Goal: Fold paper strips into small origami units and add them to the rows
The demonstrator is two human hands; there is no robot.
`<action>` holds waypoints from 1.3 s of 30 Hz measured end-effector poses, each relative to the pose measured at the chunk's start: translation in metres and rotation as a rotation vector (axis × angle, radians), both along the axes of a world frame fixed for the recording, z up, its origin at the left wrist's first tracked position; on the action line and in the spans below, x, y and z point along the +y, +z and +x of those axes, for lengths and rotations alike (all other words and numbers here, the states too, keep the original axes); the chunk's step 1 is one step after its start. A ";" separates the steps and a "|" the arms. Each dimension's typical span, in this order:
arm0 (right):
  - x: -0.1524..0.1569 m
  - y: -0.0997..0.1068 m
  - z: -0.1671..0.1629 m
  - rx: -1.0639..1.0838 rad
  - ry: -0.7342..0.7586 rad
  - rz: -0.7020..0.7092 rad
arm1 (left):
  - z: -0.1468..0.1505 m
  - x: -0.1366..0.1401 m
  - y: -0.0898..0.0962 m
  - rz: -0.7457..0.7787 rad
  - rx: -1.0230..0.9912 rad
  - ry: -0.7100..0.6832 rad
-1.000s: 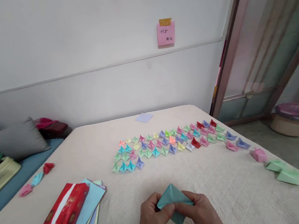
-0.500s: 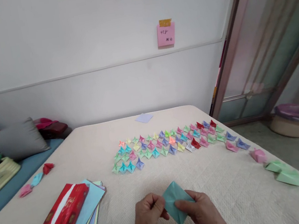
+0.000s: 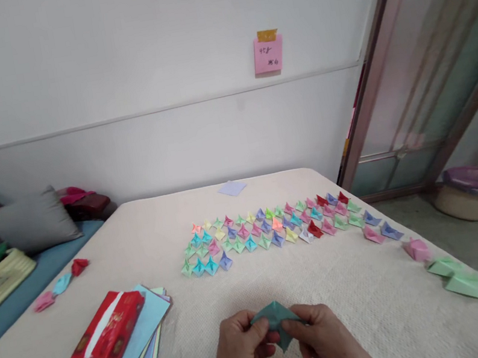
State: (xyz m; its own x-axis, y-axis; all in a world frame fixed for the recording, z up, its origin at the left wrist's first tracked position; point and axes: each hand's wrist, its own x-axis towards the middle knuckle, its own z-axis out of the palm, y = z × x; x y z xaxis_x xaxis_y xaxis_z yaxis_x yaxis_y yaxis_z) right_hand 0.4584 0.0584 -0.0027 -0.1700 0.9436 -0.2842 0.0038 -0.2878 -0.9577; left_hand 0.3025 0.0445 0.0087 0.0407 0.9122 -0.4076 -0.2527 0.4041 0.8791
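Observation:
Between my two hands is a teal sheet of folded paper (image 3: pixel 276 314), held over the near part of the cloth-covered table. My left hand (image 3: pixel 244 343) pinches its left corner between thumb and fingers. On the opposite corner, my right hand (image 3: pixel 315 328) is closed with its thumb pressed on the paper's face. A point of the paper shows below the thumbs, and its top edge rises to a peak. Beyond the hands, several rows of small folded paper boats (image 3: pixel 248 230) in many colours stand on the table.
On the left, a red tissue packet (image 3: pixel 110 327) lies on a stack of coloured paper (image 3: pixel 143 335). Small folded pieces (image 3: pixel 62 284) sit near the left edge, a green folded paper (image 3: pixel 462 282) near the right. A lilac sheet (image 3: pixel 232 188) lies at the back edge.
The teal paper has gone from a flat diamond facing me to a bent, narrower shape. My left hand now grips its left corner, and both hands have come closer together.

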 end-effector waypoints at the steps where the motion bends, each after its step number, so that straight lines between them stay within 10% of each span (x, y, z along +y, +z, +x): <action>1: -0.001 -0.001 0.000 0.014 0.001 -0.016 | 0.000 0.001 -0.002 0.006 -0.002 0.003; 31: 0.004 -0.010 0.000 0.133 -0.196 0.037 | 0.008 0.005 -0.018 0.187 0.155 0.132; 39: 0.006 -0.007 0.003 0.108 -0.137 0.016 | 0.003 0.005 -0.006 0.254 0.142 -0.145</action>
State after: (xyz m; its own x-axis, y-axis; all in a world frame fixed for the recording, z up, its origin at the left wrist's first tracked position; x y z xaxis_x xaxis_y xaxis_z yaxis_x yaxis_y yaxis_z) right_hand 0.4613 0.0639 -0.0095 -0.0679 0.9643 -0.2561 -0.1380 -0.2633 -0.9548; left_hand 0.3053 0.0491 0.0031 0.1363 0.9744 -0.1790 -0.0759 0.1904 0.9788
